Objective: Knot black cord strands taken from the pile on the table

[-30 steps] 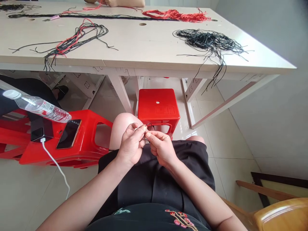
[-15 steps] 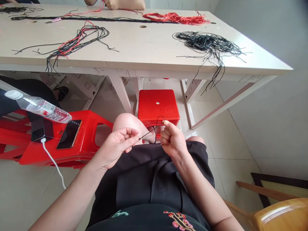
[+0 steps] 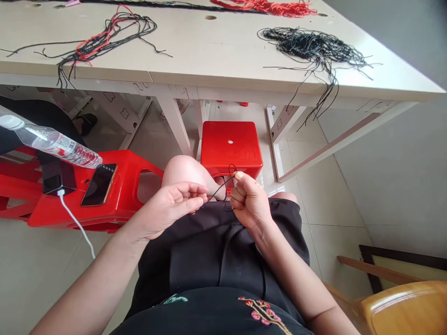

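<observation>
Over my lap, my left hand (image 3: 174, 207) and my right hand (image 3: 248, 201) each pinch one end of a thin black cord (image 3: 220, 187). The cord runs slack between them and curls into a small loop just above my right thumb. Both hands are closed, a short gap apart, above my black skirt and bare knee. Behind the hands stands a small red stool (image 3: 230, 144).
A beige table (image 3: 209, 70) ahead carries a pile of black cords (image 3: 310, 46), a red-and-black bundle (image 3: 101, 39) and red cords (image 3: 268, 7). At left, a red plastic chair (image 3: 118, 204) holds a water bottle (image 3: 52, 144), a phone (image 3: 99, 184) and a charger. A wooden chair (image 3: 394, 307) is at lower right.
My hands, pressed together a second ago, have drawn apart with the cord stretched between them. The view has tilted down slightly, so the table's far edge is cut off.
</observation>
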Demonstrator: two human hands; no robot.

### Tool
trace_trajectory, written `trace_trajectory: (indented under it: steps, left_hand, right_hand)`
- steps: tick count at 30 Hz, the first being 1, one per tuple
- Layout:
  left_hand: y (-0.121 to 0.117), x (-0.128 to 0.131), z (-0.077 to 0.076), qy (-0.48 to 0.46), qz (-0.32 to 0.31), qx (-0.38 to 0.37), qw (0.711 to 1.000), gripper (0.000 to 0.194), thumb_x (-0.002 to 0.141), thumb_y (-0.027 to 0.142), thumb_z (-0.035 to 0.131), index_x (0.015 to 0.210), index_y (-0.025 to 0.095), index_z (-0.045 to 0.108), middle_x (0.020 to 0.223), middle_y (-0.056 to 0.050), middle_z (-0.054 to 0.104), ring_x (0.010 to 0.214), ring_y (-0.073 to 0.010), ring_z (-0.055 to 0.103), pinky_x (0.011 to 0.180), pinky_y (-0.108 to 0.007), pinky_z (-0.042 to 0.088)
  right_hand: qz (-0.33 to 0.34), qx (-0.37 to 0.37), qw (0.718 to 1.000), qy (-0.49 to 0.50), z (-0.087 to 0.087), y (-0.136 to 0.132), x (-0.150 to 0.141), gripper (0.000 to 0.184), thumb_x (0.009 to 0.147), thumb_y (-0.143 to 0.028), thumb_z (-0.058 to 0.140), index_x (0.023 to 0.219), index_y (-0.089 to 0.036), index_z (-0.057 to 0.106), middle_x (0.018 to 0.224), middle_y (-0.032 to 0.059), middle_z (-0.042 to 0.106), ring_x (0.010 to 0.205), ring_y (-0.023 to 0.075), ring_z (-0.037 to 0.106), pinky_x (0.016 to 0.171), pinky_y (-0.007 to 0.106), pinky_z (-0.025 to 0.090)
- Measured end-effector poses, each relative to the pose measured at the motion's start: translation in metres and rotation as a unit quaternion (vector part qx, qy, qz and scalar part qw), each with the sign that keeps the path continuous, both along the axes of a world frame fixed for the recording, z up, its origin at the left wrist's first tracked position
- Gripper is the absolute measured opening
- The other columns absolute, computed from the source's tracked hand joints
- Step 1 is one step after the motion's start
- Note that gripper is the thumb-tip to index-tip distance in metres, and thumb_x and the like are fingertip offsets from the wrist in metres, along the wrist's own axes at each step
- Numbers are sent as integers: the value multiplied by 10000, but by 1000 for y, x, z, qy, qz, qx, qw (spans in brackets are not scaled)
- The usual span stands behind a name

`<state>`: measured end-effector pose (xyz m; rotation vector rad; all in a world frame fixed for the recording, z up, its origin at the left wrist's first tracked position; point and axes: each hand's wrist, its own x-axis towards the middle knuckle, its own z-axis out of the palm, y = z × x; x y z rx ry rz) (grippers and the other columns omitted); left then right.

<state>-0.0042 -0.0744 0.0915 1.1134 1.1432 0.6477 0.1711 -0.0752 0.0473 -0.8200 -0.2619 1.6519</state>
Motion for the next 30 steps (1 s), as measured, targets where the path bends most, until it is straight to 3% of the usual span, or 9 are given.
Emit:
trace_trajectory:
  steps: [3, 6, 11, 13, 17, 21, 24, 27, 30]
  left_hand:
    - [1, 12, -9, 19, -25, 54, 998, 247, 797, 289, 630, 1017, 193, 688, 935, -44, 695, 847, -137, 631, 802, -243, 526]
    - [1, 22, -18, 74, -1, 168, 983, 310, 836, 316, 579, 1112, 195, 652, 1124, -64, 648, 1065, -188, 589, 950, -306, 484]
    - [0, 21, -24, 215, 71, 363, 904, 255, 773, 310, 673, 1011, 226, 710, 1002, -55, 613, 1005, -193, 584, 952, -333, 479]
    - [1, 17, -23, 209, 64, 388, 895, 216, 762, 300, 688, 966, 241, 725, 952, -42, 619, 976, -183, 588, 932, -321, 488]
    - [6, 13, -19, 116, 19, 304, 946, 214, 758, 312, 691, 946, 220, 734, 926, -46, 677, 924, -183, 626, 873, -306, 524]
    - [13, 12, -18, 16, 24, 167, 986, 221, 710, 333, 726, 884, 198, 749, 899, -49, 717, 852, -201, 663, 799, -326, 560]
    - [14, 11, -20, -14, 56, 103, 993, 223, 678, 332, 749, 851, 190, 753, 875, -52, 731, 846, -201, 673, 819, -330, 555]
    - [14, 7, -23, -19, 72, 108, 991, 211, 641, 306, 777, 814, 187, 757, 880, -49, 731, 901, -203, 663, 870, -322, 533]
    - [15, -1, -28, -29, 61, 107, 992, 191, 595, 275, 802, 755, 182, 758, 817, -38, 712, 846, -190, 659, 814, -302, 548]
  right_hand:
    - [33, 22, 999, -8, 0, -5, -10, 230, 714, -229, 676, 588, -181, 490, 428, -126, 194, 386, 23, 93, 340, 159, 96]
    - [57, 31, 998, -11, 1, -10, -18, 209, 723, -240, 677, 598, -171, 524, 424, -123, 211, 382, 20, 111, 345, 160, 108]
    - [70, 37, 997, -24, -1, -12, -23, 160, 732, -250, 680, 651, -161, 574, 424, -122, 224, 385, 19, 120, 356, 164, 104]
    - [77, 40, 996, -30, -3, -13, -24, 167, 741, -256, 676, 651, -162, 571, 427, -121, 225, 388, 20, 120, 361, 167, 102]
    - [93, 49, 994, -24, -4, -13, -26, 197, 756, -264, 662, 629, -163, 551, 431, -116, 226, 392, 24, 124, 368, 173, 98]
    - [99, 53, 994, -12, -5, -11, -28, 213, 768, -257, 650, 614, -167, 534, 429, -117, 212, 391, 27, 112, 368, 179, 89]
    - [103, 59, 993, -14, -7, -10, -31, 212, 777, -260, 641, 619, -167, 534, 437, -116, 210, 395, 30, 108, 369, 184, 82]
    - [106, 54, 993, -16, -8, -10, -35, 211, 768, -259, 640, 616, -166, 527, 436, -117, 211, 400, 31, 110, 375, 185, 82]
    - [117, 34, 993, -9, -8, -11, -40, 205, 737, -240, 638, 601, -170, 502, 422, -121, 218, 395, 28, 106, 377, 186, 79]
